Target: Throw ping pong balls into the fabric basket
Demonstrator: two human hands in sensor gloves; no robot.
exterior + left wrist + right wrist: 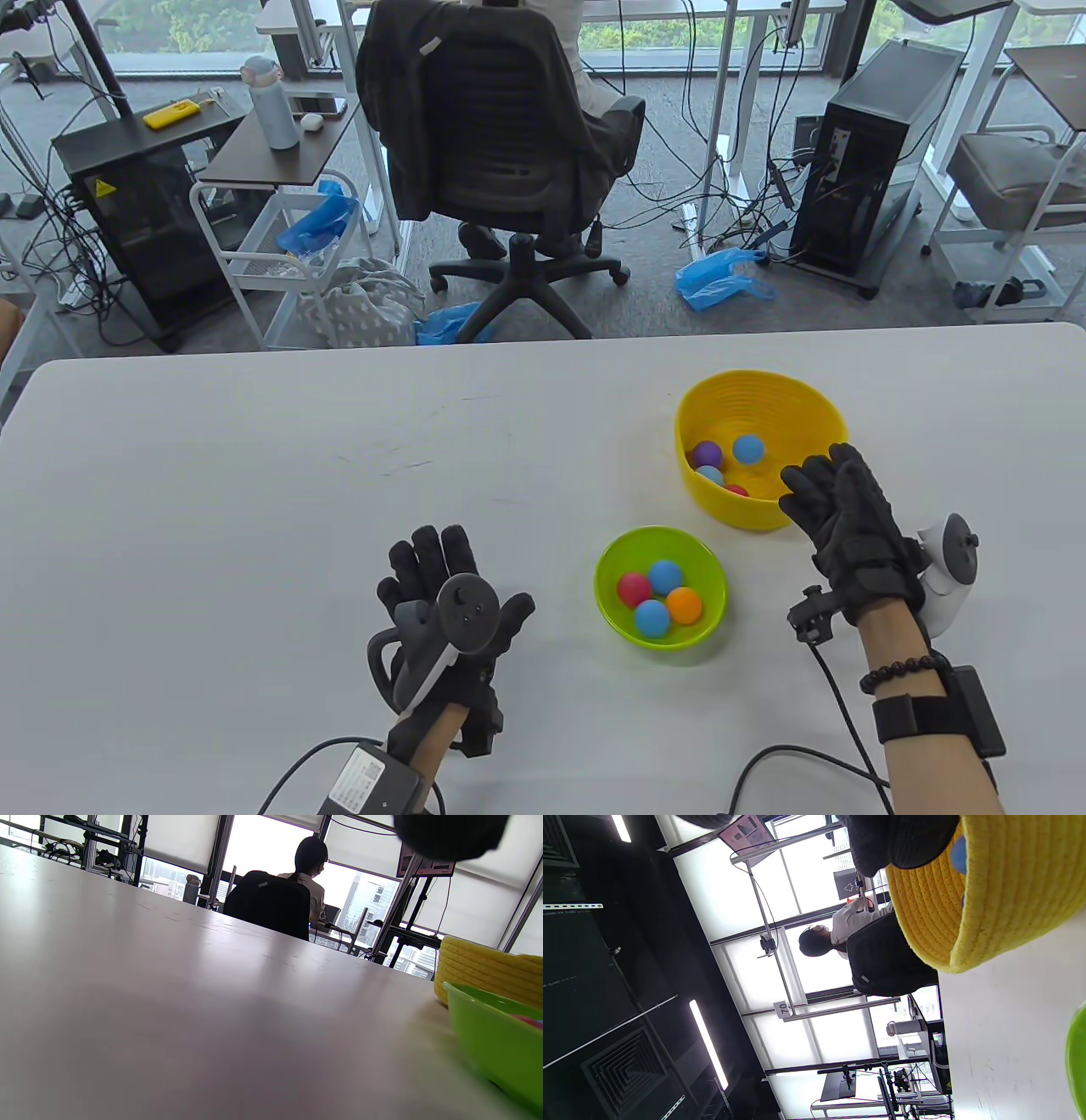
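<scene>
A yellow fabric basket (814,407) stands on the white table at the right, with several coloured balls inside, a blue one (747,447) among them. A green bowl (612,556) in front of it holds several balls: red, two blue, orange (684,604). My right hand (819,492) is open and empty, its fingers spread at the basket's near right rim. My left hand (458,564) lies flat and open on the table, left of the green bowl, holding nothing. The basket also shows in the left wrist view (488,969) and in the right wrist view (1001,891).
The table's far edge (543,344) runs behind the basket. Beyond it are an office chair (501,144) with a seated person, a trolley and computer towers on the floor. Cables trail from both wrists at the near edge.
</scene>
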